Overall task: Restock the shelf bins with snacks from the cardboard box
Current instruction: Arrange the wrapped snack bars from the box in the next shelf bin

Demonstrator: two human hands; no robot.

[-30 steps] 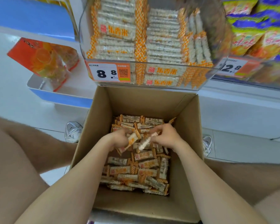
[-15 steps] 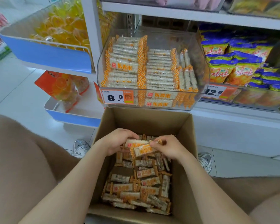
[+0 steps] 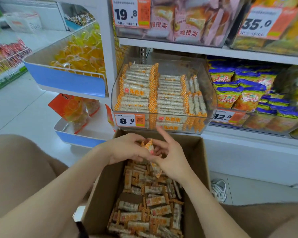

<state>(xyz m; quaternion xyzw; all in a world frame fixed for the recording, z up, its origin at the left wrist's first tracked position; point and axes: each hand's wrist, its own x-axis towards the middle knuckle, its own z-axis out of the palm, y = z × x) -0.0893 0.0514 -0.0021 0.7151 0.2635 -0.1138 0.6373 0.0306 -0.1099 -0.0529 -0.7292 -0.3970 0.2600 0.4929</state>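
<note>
Head cam has you holding a small bunch of snack bars between both hands, right above the far end of the cardboard box. Your left hand has its fingers curled round the bunch from the left. Your right hand pinches it from the other side with thumb and lower fingers, index finger sticking straight up. One wrapper end pokes out under the right palm. Down inside the box there's a messy heap of loose bars in the same orange-checked wrappers, with a patch of brown cardboard showing through.

Just behind the box, above its far wall, sits the clear bin on the shelf. Bars are stacked in neat rows at its left and middle, and a few stand upright to the right. An 8.8 price tag is stuck on the bin front, nearest the box's far-left corner. Behind and right of the box are blue-and-yellow bags, and higher up are pink packets. Behind and left of the box is a blue-fronted basket of orange jellies. A white shoe is on the floor just right of the box.
</note>
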